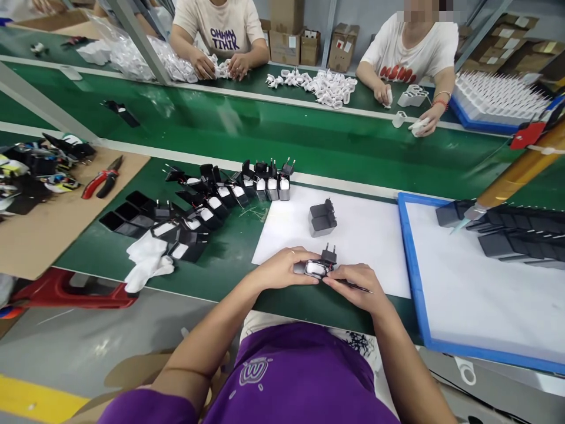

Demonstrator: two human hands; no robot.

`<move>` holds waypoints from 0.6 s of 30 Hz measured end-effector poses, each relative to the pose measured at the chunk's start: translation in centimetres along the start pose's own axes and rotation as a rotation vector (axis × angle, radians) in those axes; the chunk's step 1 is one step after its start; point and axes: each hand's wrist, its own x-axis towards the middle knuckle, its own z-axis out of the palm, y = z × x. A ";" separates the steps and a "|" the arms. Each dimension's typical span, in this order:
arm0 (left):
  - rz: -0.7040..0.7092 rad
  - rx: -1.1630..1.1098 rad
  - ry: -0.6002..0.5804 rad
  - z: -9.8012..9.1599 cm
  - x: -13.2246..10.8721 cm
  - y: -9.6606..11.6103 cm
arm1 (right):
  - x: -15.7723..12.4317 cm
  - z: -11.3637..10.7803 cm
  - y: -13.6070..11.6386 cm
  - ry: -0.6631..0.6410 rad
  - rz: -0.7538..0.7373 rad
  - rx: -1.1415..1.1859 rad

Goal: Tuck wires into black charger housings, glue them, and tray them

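My left hand [289, 268] is closed around a small black power adapter [316, 269], its open end facing up and something white showing inside. The two-pin plug cap [329, 254] stands at its far right side, with wires visible between cap and body. My right hand [359, 284] pinches a thin dark tool [361, 288] whose one end sticks out to the right; its other end by the adapter is hidden by the fingers. Just beyond my hands, a few dark closed adapters [322, 218] stand together on a white sheet [282, 235].
Open adapters [216, 203] with dangling plug caps stand in rows at left, beside white gloves [148, 259]. Red-handled pliers [103, 179] lie on cardboard. A blue-rimmed tray [412, 282] holds dark adapters at right, under a hanging dispenser [474, 213]. Two co-workers handle white parts opposite.
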 end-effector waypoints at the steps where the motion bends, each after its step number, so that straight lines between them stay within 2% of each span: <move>1: -0.002 -0.002 -0.003 0.0 0.0 0.0 | -0.1 0.0 0.0 0.000 0.007 0.001; 10: 0.019 0.045 0.002 0.0 0.0 0.0 | -0.1 0.3 0.0 0.105 0.068 -0.005; 18: 0.038 0.079 -0.003 0.0 0.0 0.0 | -0.1 0.5 0.1 0.091 0.045 0.007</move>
